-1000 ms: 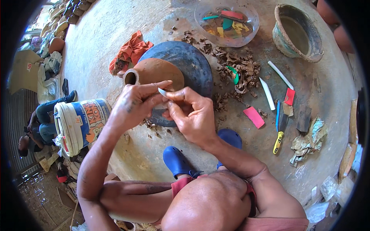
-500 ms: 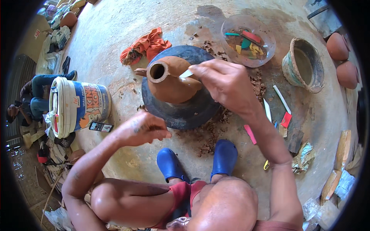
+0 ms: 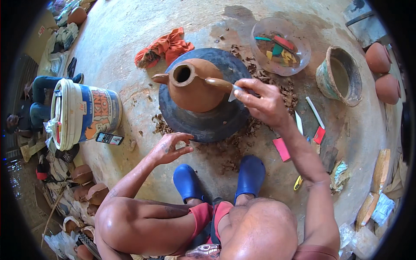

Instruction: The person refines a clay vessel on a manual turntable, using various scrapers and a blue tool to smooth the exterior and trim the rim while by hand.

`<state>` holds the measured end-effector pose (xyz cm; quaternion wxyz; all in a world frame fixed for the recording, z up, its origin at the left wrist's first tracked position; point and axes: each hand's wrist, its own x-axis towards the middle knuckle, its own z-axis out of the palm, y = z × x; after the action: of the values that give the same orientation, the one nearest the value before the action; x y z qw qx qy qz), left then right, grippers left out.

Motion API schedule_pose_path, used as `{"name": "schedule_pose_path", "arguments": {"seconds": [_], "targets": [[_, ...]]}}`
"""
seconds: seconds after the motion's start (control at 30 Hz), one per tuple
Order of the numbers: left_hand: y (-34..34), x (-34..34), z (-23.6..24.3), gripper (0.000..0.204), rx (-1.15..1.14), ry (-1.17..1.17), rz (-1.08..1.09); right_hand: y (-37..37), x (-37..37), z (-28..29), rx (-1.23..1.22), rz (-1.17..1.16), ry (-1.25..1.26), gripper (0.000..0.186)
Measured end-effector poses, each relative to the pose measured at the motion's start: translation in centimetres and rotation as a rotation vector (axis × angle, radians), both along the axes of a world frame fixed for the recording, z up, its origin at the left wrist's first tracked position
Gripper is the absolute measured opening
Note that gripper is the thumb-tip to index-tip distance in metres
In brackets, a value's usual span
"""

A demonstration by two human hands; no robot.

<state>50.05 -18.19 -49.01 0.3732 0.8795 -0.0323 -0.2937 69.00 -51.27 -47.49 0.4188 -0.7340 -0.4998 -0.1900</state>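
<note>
A terracotta clay vessel (image 3: pixel 195 97) with a round open neck, a small projection at its left and a long curved handle or spout at its right stands on a dark round turntable (image 3: pixel 203 130). My right hand (image 3: pixel 260 102) pinches a small pale scraper (image 3: pixel 233 96) at the tip of that right-hand piece, which has a wet sheen. My left hand (image 3: pixel 172 147), fingers apart and holding nothing, rests near the turntable's front edge.
An orange cloth (image 3: pixel 171 47), a clear tub (image 3: pixel 303 50) of colored pieces, a crusted pot (image 3: pixel 323 76), clay shavings and loose tools surround the turntable. A bucket (image 3: pixel 99 110), a phone (image 3: pixel 108 138) and a seated person (image 3: pixel 37 108) are left. Pots (image 3: pixel 388 89) stand right.
My hands have parted. My right hand moved right with the pale scraper, first up to the vessel's shoulder, then to the right-hand piece's tip. My left hand dropped to the turntable's front edge.
</note>
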Motion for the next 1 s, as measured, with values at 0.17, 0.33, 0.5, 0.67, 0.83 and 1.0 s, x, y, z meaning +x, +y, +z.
{"name": "schedule_pose_path", "arguments": {"seconds": [0.17, 0.33, 0.5, 0.67, 0.83, 1.0], "targets": [[0.2, 0.8, 0.1, 0.051, 0.076, 0.0, 0.008, 0.4, -2.1, -4.7, 0.161, -0.11, 0.109, 0.028], [2.0, 0.0, -1.5, 0.037, 0.017, -0.068, 0.193, 3.7, -4.8, -3.7, 0.47, -0.421, 0.76, 0.017], [1.1, 2.1, -1.0, 0.032, 0.183, -0.027, 0.232, 6.0, -6.4, -2.6, 0.512, -0.317, 1.233, 0.018], [2.0, 2.0, -2.2, 0.029, 0.203, -0.122, 0.206, 5.8, -7.0, -0.5, 0.503, -0.241, 1.253, 0.019], [2.2, 2.0, -2.4, 0.029, 0.172, -0.135, 0.224, 4.3, -6.9, 2.6, 0.41, -0.243, 1.278, 0.02], [1.6, 2.3, -1.8, 0.031, 0.161, -0.075, 0.274, 3.7, -6.8, 5.4, 0.266, -0.243, 1.086, 0.016]]}}
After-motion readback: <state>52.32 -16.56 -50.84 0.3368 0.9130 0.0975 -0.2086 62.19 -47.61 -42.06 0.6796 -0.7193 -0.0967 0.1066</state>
